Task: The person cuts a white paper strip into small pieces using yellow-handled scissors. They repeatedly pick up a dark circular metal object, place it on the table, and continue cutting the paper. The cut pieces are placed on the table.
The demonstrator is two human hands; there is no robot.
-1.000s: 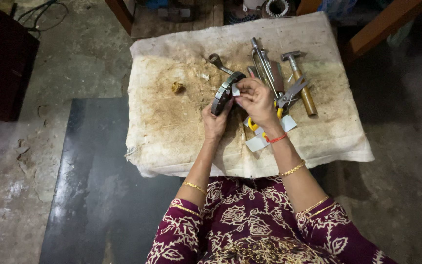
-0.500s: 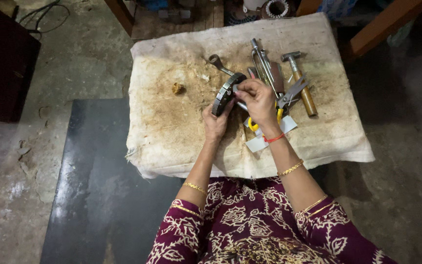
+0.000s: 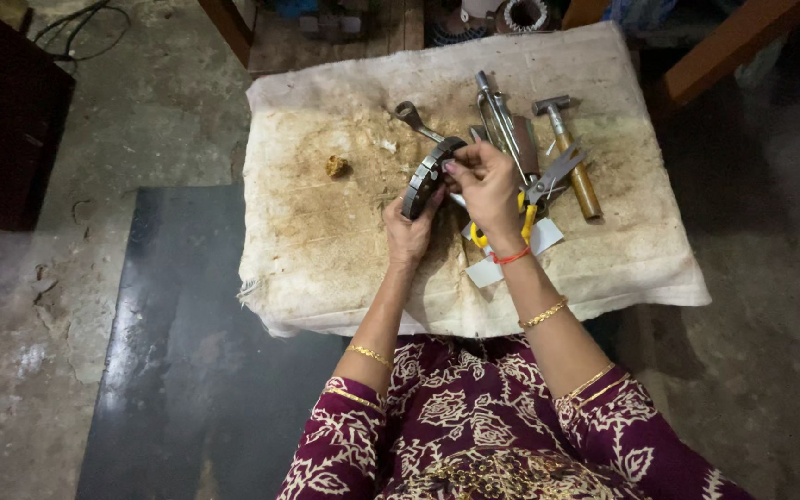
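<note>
A dark curved metal part [image 3: 426, 174], shaped like an arc, is held upright above a stained cloth-covered table [image 3: 326, 241]. My left hand [image 3: 407, 230] grips its lower end from below. My right hand [image 3: 485, 181] pinches its upper end with fingertips. Yellow-handled pliers [image 3: 534, 199] lie just right of my right hand, partly hidden under the wrist.
A hammer with a wooden handle [image 3: 571, 157], long metal tools [image 3: 502, 116] and a wrench [image 3: 416, 120] lie at the table's back. A small brownish lump [image 3: 336, 167] sits to the left. White paper slips [image 3: 511, 255] lie under the pliers. A dark mat [image 3: 187, 352] covers the floor at left.
</note>
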